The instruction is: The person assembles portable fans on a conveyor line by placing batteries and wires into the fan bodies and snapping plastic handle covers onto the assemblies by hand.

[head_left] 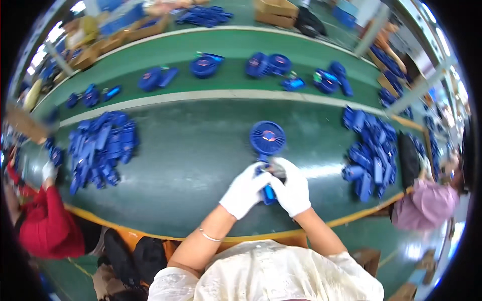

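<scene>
Big heap of blue plastic parts point(100, 148) on the left of the dark green table point(191, 200), another blue pile point(369, 158) on the right, assembled blue fans point(266, 65) along the green conveyor belt point(201, 50), cardboard boxes point(276, 11) behind.

It was a factory assembly line: a long green conveyor belt point(201, 55) carried blue fans point(203, 65), heaps of blue parts point(100, 148) lay on the dark workbench point(191, 165), cardboard boxes point(275, 11) stood behind (other workers point(45, 226) sat alongside).
</scene>
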`<action>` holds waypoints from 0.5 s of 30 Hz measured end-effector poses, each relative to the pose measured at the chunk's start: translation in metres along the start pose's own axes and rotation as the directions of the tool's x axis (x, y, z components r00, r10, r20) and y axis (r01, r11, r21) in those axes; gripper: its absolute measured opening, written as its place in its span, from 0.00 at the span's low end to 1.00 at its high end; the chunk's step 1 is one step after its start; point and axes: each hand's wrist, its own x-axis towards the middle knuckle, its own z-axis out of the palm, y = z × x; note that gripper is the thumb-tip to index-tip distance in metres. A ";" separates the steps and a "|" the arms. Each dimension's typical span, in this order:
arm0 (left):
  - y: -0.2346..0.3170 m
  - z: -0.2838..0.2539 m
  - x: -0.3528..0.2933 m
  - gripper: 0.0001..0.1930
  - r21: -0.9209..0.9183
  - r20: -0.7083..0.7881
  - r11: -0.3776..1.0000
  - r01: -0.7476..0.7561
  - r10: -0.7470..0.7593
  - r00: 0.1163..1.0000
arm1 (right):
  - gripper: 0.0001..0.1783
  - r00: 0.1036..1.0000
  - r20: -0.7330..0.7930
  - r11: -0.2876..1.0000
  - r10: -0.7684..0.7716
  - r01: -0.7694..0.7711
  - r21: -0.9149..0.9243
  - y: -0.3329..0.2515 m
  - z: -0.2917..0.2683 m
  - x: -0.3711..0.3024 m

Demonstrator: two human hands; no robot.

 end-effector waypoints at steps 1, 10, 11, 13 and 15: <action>0.000 0.002 0.001 0.17 -0.017 -0.061 1.000 0.026 -0.027 0.998 | 0.15 0.998 0.050 0.999 -0.027 0.027 -0.016 0.000 -0.006 0.002; -0.005 0.013 -0.004 0.17 0.437 -0.154 0.899 0.031 0.041 0.987 | 0.18 0.888 0.400 0.904 -0.228 0.346 -0.252 0.002 -0.046 0.014; -0.006 0.016 -0.004 0.17 0.462 -0.140 0.886 0.033 0.036 0.989 | 0.14 0.880 0.408 0.858 -0.244 0.392 -0.332 0.000 -0.047 0.015; 0.000 0.021 -0.006 0.18 0.556 -0.120 0.830 0.046 0.025 0.992 | 0.13 0.872 0.431 0.843 -0.232 0.401 -0.359 -0.008 -0.049 0.018; -0.001 0.018 -0.007 0.18 0.531 -0.129 0.845 0.058 0.013 0.992 | 0.11 0.859 0.469 0.843 -0.207 0.400 -0.359 -0.007 -0.049 0.025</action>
